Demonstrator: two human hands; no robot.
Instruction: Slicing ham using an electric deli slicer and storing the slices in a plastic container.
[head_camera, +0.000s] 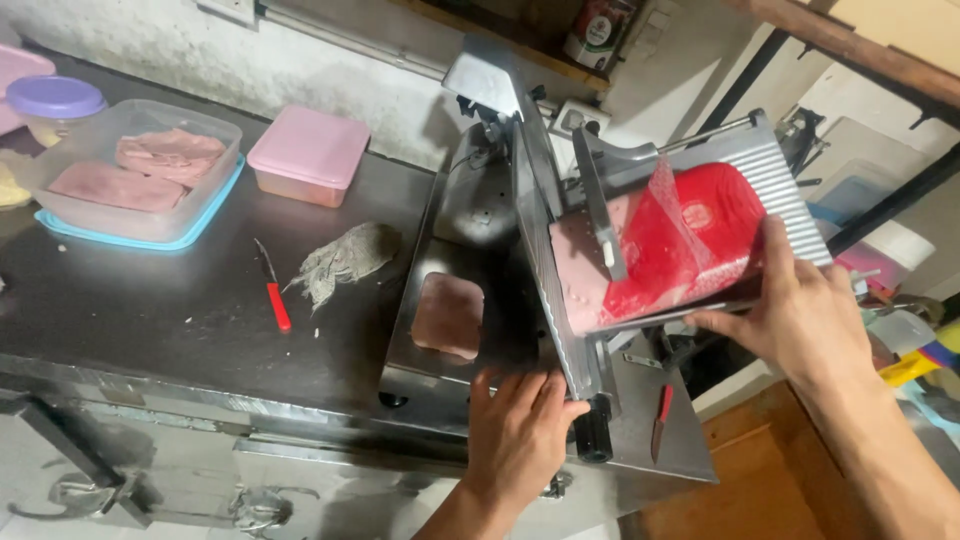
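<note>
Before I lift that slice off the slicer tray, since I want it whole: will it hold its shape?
The pink slice looks thin and lies flat, so it will likely flop and may tear. Its moist-looking surface could cling to the tray. It is probably very light.

Clear tub (140, 215) with pink meat far left on dark surface (150, 310); pink lidded box (308, 155) beside; red-handled knife (272, 286), grey rag (345, 260) near.

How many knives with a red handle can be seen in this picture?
2. One knife lies on the dark counter, left of the grey rag. The other knife lies on the slicer base, below the right hand. Others may be hidden.
</note>
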